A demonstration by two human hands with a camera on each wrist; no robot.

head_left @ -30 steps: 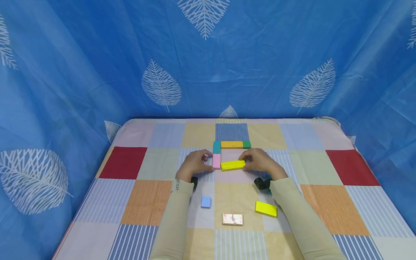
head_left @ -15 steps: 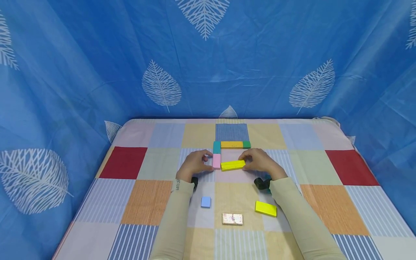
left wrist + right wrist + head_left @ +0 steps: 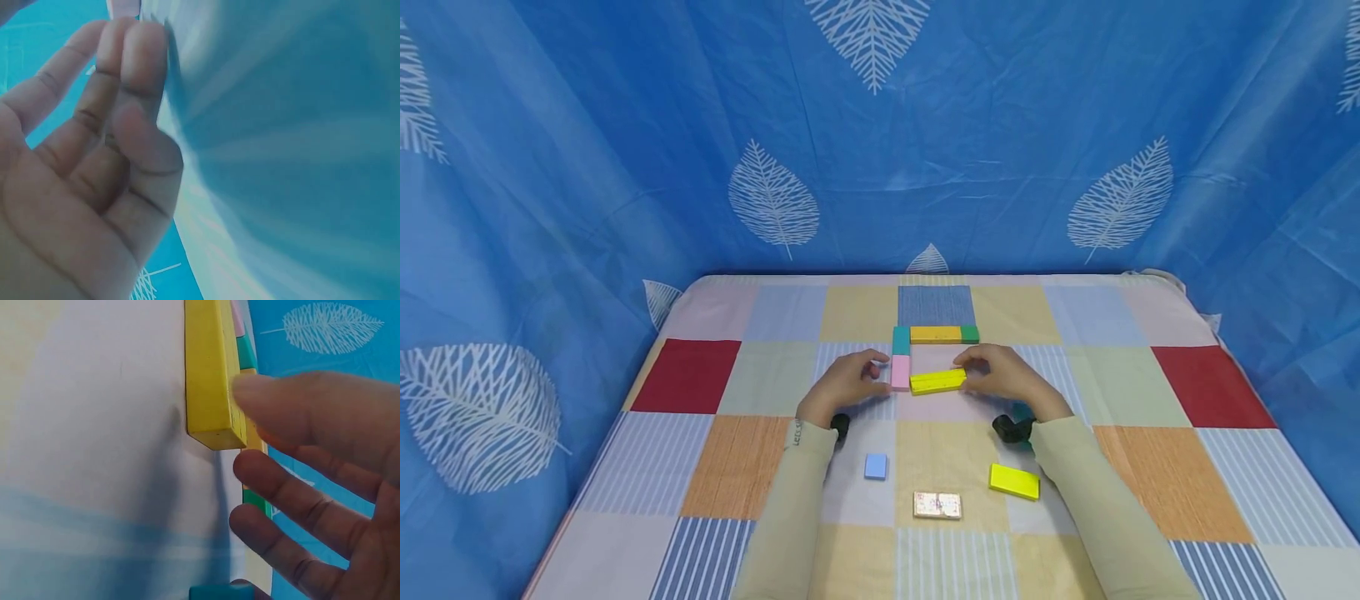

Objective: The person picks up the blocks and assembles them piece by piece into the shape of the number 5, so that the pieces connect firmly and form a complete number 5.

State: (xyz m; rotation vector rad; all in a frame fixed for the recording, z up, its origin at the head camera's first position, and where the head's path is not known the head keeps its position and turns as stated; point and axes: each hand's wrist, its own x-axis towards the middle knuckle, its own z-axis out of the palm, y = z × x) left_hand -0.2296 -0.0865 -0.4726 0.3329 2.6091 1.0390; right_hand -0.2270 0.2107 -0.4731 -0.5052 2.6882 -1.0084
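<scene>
A long yellow block (image 3: 937, 382) lies slightly slanted, its left end against a pink block (image 3: 900, 373). Behind the pink block is a teal block (image 3: 901, 340); an orange block (image 3: 936, 335) and a small green block (image 3: 970, 334) run rightward from it. My left hand (image 3: 846, 382) is just left of the pink block, fingers bent loosely and holding nothing. At the yellow block's right end is my right hand (image 3: 1006, 375), its fingers spread apart. In the right wrist view, a fingertip overlaps the yellow block (image 3: 209, 375); whether it touches, I cannot tell.
Nearer on the patchwork cloth (image 3: 760, 454) lie a light blue square block (image 3: 876, 467), a printed block (image 3: 937, 505) and another yellow block (image 3: 1014, 482). A teal piece (image 3: 1022, 412) shows partly behind the right wrist. Blue leaf-patterned curtain (image 3: 985, 133) hangs around the table.
My left hand has drawn slightly left, off the pink block. My right hand has shifted slightly right and its grip on the yellow block has loosened. The blocks look unmoved.
</scene>
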